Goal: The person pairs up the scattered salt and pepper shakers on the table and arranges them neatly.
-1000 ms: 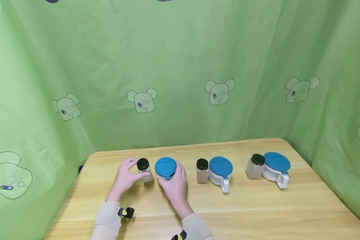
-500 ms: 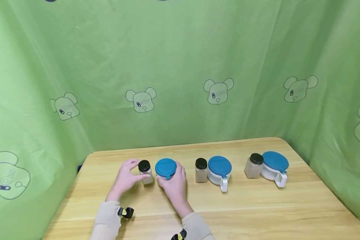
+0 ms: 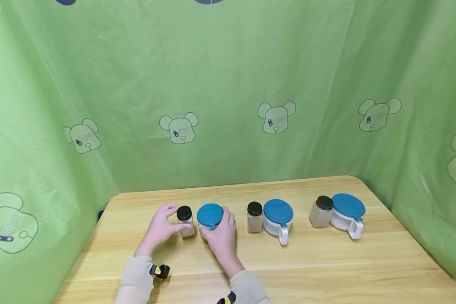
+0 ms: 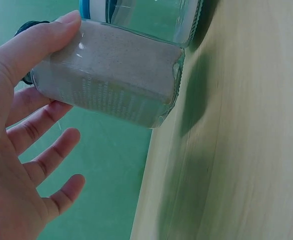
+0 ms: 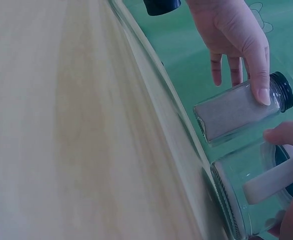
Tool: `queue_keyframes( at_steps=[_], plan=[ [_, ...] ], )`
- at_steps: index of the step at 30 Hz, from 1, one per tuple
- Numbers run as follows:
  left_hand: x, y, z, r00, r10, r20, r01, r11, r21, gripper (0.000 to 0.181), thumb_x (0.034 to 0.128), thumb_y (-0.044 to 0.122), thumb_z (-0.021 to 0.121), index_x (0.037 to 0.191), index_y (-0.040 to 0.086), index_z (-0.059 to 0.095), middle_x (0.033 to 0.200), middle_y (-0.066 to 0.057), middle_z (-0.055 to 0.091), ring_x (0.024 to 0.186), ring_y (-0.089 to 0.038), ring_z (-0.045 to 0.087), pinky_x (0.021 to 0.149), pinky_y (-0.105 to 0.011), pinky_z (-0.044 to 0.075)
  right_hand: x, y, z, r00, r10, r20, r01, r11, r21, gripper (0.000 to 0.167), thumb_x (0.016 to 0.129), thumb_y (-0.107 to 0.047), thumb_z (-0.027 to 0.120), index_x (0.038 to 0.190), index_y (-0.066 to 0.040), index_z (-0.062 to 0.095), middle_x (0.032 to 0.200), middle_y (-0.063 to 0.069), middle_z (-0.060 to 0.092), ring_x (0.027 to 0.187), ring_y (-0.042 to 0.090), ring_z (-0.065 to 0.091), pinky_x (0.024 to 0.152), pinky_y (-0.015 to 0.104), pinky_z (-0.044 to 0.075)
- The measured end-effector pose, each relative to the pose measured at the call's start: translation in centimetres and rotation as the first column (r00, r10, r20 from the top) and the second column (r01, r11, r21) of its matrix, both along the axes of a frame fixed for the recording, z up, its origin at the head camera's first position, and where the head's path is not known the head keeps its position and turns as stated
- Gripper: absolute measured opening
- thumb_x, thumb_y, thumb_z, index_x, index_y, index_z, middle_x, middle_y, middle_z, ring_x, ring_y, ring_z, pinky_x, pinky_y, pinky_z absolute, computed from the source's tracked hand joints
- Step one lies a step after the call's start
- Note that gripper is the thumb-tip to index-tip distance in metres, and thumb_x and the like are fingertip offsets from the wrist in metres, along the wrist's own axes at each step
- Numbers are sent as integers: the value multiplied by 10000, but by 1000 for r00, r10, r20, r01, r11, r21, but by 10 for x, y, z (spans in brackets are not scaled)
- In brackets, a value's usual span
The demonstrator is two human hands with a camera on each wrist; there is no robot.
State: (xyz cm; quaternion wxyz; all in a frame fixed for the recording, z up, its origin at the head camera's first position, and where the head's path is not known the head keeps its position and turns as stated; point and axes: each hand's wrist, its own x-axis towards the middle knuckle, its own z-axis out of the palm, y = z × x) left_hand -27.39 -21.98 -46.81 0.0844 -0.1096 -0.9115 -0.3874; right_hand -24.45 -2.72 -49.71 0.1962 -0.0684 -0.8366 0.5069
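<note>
My left hand [image 3: 159, 229] pinches a small square glass jar [image 3: 186, 229] with a black screw lid and pale powder inside. Thumb and first fingers hold it just below the lid, while the other fingers spread free in the left wrist view. Close to its right, my right hand [image 3: 222, 237] grips a round glass seasoning jar [image 3: 210, 214] with a blue flip lid. Its white handle [image 5: 274, 180] shows in the right wrist view. A narrow gap separates the two jars. The powder jar [image 4: 111, 70] looks slightly raised, its shadow lying apart on the table.
Farther right on the wooden table [image 3: 308, 270] stands another pair, a black-lidded jar [image 3: 254, 219] beside a blue-lidded jar [image 3: 278, 212]. A third pair, a black-lidded jar [image 3: 321, 212] and a blue-lidded jar [image 3: 347, 206], is at the far right. Green curtain [image 3: 228, 76] surrounds the table.
The left hand's jar has shifted slightly right and toward me, closer to the blue-lidded jar. The right hand's jar has come slightly nearer. The other two pairs have stayed put.
</note>
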Motion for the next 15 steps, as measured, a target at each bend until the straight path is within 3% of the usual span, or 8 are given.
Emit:
queue_keyframes(
  at_steps=[9, 15],
  plan=[
    [-1, 0, -3, 999, -22, -33, 22, 1000, 2, 681, 655, 387, 882, 1210, 52, 674, 1233, -96, 630, 1197, -318, 532, 1057, -553, 404, 0, -5, -1, 1000, -23, 18, 22, 999, 49, 941, 594, -304, 910, 1357, -54, 419, 1259, 185, 486, 1160, 363, 505, 976, 556, 443],
    [0, 1, -4, 999, -27, -22, 28, 1000, 9, 695, 656, 387, 882, 1219, 41, 667, 1247, -107, 622, 1209, -322, 525, 1068, -547, 403, 1, -9, -1, 998, -47, 41, 43, 995, 92, 957, 596, -345, 914, 1369, -85, 414, 1278, 176, 475, 1179, 360, 487, 962, 568, 423]
  ],
)
